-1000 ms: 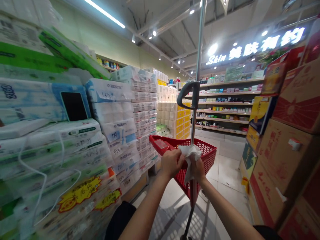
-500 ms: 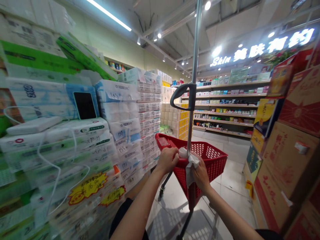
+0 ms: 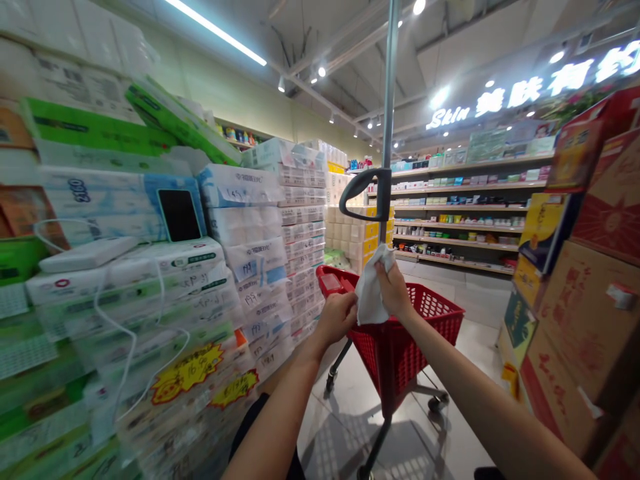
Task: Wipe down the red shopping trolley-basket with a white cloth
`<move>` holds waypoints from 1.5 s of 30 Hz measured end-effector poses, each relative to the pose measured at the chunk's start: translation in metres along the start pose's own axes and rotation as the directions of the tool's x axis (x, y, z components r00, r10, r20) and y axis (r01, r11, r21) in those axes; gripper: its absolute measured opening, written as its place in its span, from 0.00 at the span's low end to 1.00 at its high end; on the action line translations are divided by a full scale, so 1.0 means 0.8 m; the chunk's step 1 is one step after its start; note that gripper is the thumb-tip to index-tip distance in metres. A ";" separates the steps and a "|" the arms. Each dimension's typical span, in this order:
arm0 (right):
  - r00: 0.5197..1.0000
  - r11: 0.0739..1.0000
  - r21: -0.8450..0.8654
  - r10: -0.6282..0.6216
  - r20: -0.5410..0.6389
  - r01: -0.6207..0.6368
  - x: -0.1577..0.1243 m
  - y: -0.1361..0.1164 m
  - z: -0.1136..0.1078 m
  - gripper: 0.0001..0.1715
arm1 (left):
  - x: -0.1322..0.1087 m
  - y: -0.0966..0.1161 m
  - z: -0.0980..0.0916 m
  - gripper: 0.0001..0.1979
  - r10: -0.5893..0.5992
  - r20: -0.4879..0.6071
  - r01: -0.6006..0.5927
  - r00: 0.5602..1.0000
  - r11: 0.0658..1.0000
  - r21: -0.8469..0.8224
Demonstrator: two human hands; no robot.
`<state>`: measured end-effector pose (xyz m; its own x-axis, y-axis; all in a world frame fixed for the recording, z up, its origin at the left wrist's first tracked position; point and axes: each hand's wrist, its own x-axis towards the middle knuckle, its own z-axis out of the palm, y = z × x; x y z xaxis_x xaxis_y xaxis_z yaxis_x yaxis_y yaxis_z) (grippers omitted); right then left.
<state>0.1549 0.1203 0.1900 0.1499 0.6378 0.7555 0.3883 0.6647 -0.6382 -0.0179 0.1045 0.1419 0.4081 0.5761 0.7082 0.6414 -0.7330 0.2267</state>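
A red plastic shopping cart (image 3: 434, 317) with a perforated basket stands in front of me. My left hand (image 3: 336, 319) is closed on its near rim, to the left of the pole. In my right hand (image 3: 396, 291) is a white cloth (image 3: 370, 297), pinched between the fingers and hanging over the near corner of the basket. The cloth lies against the lower part of an upright metal pole (image 3: 389, 107) that rises from the cart. A dark grey loop handle (image 3: 364, 215) is fixed to the pole above my hands.
Stacked tissue packs (image 3: 260, 260) line the left side. A phone (image 3: 181, 215) and a white power bank (image 3: 90, 255) with a cable sit on them. Cardboard boxes (image 3: 590, 313) are piled on the right. Stocked shelves (image 3: 455, 227) stand at the back.
My right hand has moved up the pole with the cloth, which was bunched around the pole's base and now hangs spread out. The left hand stays on the rim.
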 end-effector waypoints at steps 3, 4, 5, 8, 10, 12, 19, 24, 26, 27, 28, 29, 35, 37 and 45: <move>1.000 0.999 -0.036 -0.012 0.019 0.012 -0.010 0.006 0.003 0.26 | -0.001 -0.004 0.000 0.05 -0.017 0.000 0.017 1.000 1.000 -0.007; 0.999 0.998 -0.057 -0.013 0.032 0.015 -0.023 0.014 0.005 0.26 | -0.001 -0.006 0.000 0.05 -0.023 -0.001 0.023 1.000 1.000 -0.012; 0.999 0.997 -0.080 -0.014 0.047 0.017 -0.038 0.024 0.007 0.25 | -0.001 -0.007 -0.001 0.04 -0.028 -0.005 0.028 1.000 0.999 -0.018; 0.997 0.992 -0.121 -0.012 0.080 0.022 -0.089 0.055 0.011 0.24 | -0.003 -0.010 -0.002 0.04 -0.032 -0.014 0.031 0.999 0.998 -0.046; 0.996 0.989 -0.144 -0.016 0.092 0.029 -0.116 0.075 0.007 0.23 | -0.004 -0.012 -0.004 0.04 -0.026 0.001 0.026 1.000 0.998 -0.065; 0.986 0.974 -0.204 -0.070 0.151 0.100 -0.133 0.096 -0.006 0.22 | -0.005 -0.015 -0.007 0.04 -0.025 0.017 0.026 1.000 0.997 -0.072; 0.924 0.769 -0.546 -0.151 0.352 0.334 -0.143 0.187 -0.091 0.24 | -0.013 -0.032 -0.024 0.09 0.055 0.014 -0.055 0.998 0.998 0.006; 0.942 0.765 -0.574 -0.125 0.312 0.292 -0.146 0.167 -0.060 0.24 | -0.019 -0.040 -0.021 0.10 0.042 -0.002 -0.042 0.999 0.997 0.062; 0.941 0.804 -0.513 -0.160 0.298 0.299 -0.151 0.132 -0.019 0.27 | -0.020 -0.045 -0.017 0.10 0.015 -0.022 -0.014 1.000 0.998 0.065; 0.935 0.823 -0.474 -0.179 0.306 0.313 -0.153 0.113 0.001 0.29 | -0.020 -0.048 -0.016 0.09 0.010 -0.034 -0.008 0.999 0.998 0.066; 0.940 0.837 -0.453 -0.193 0.282 0.307 -0.156 0.096 0.020 0.30 | -0.021 -0.052 -0.015 0.09 0.008 -0.049 -0.004 0.999 0.998 0.068; 0.956 0.852 -0.446 -0.191 0.221 0.274 -0.158 0.082 0.034 0.31 | -0.023 -0.054 -0.014 0.08 0.008 -0.064 -0.003 0.998 0.997 0.071; 0.900 0.824 -0.406 -0.258 0.352 0.395 -0.155 0.075 0.035 0.31 | -0.043 -0.036 -0.003 0.13 -0.020 -0.264 0.077 0.964 0.976 0.205; 0.905 0.814 -0.440 -0.228 0.358 0.379 -0.154 0.092 0.022 0.30 | -0.045 -0.017 0.003 0.16 0.017 -0.232 0.048 0.973 0.962 0.270; 0.922 0.726 -0.596 -0.143 0.359 0.344 -0.157 0.152 -0.023 0.25 | -0.039 0.008 0.034 0.17 0.213 0.096 -0.233 0.972 0.910 0.343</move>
<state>0.1999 0.1134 0.0202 -0.2433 0.6328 0.7351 0.8750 0.4703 -0.1153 -0.0089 0.0913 0.1030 0.5957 0.4391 0.6726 0.7114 -0.6771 -0.1881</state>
